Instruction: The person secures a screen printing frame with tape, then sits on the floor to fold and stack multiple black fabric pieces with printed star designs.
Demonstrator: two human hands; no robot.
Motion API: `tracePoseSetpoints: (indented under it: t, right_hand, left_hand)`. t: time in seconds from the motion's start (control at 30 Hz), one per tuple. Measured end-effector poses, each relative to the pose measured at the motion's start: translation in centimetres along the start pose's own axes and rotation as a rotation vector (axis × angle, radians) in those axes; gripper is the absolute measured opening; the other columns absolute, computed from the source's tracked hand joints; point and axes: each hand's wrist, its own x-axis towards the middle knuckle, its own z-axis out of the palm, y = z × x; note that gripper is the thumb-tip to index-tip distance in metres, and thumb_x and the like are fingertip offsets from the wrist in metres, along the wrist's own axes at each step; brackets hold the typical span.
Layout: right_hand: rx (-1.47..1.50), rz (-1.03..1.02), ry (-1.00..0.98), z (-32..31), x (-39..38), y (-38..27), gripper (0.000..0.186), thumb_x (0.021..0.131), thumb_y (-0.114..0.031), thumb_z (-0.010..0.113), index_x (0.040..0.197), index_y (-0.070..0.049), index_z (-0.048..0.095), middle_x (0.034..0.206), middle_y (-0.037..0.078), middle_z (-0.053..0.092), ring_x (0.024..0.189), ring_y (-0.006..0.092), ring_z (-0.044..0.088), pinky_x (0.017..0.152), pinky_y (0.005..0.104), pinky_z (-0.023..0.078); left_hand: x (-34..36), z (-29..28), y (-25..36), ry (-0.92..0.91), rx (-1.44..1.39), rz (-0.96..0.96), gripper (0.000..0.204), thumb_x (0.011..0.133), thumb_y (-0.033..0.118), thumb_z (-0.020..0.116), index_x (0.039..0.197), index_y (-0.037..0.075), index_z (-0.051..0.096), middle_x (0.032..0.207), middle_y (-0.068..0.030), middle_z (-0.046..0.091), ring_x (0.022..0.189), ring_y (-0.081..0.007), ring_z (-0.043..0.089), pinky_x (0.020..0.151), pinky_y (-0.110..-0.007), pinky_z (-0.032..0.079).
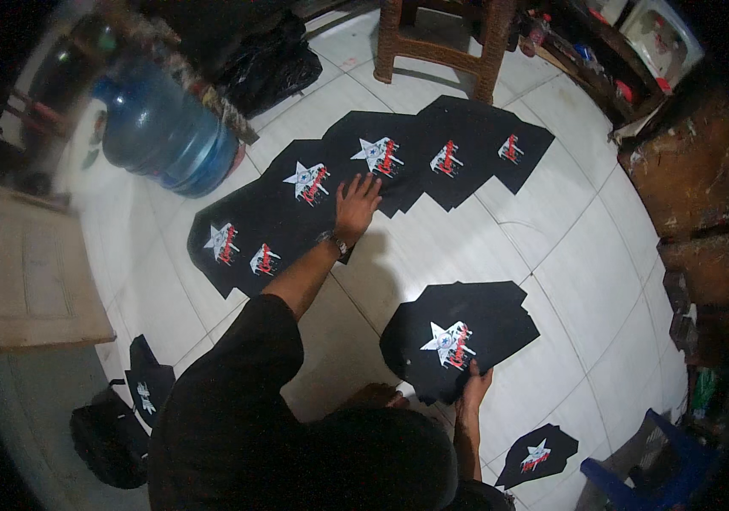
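A row of black cut fabric panels (266,217) lies overlapping across the tiled floor, most printed with a white star and red lettering. My left hand (358,207) rests on this row near its middle, fingers stretched out and lying flat on the cloth. Closer to me, my right hand (473,392) grips the near edge of another black fabric panel (492,311), thumb on top; its other fingers are hidden beneath. That panel carries the same star print. Whether it is one layer or several I cannot tell.
A large blue water jug (173,128) stands at the far left near a black plastic bag (271,68). A brown woven-pattern stool (441,55) is at the back. One small printed piece (539,456) lies near right, beside a blue plastic stool (650,468).
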Motion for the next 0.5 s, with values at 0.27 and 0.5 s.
tracePoseSetpoints:
  t: [0.27, 0.5]
  right_hand:
    - [-0.024, 0.043, -0.041, -0.1, -0.9, -0.4, 0.046, 0.096, -0.003, 0.059, 0.140, 0.002, 0.048, 0.134, 0.012, 0.059, 0.119, 0.0242, 0.057, 0.105, 0.0358, 0.042]
    - [-0.252, -0.126, -0.132, -1.7, -3.1, 6.0, 0.048, 0.095, -0.010, 0.061, 0.139, 0.003, 0.049, 0.136, 0.014, 0.058, 0.123, 0.0255, 0.055, 0.107, 0.0360, 0.039]
  left_hand:
    - [1.2, -5.6, 2.0, 0.066, -0.260, -0.014, 0.037, 0.101, 0.030, 0.048, 0.133, 0.015, 0.062, 0.131, -0.0066, 0.063, 0.124, -0.0275, 0.056, 0.112, -0.055, 0.029]
    - [-7.0, -9.7, 29.5, 0.152, -0.643, 0.781, 0.015, 0.087, 0.009, 0.058, 0.099, 0.002, 0.062, 0.121, -0.0179, 0.064, 0.098, -0.0344, 0.067, 0.090, -0.046, 0.053]
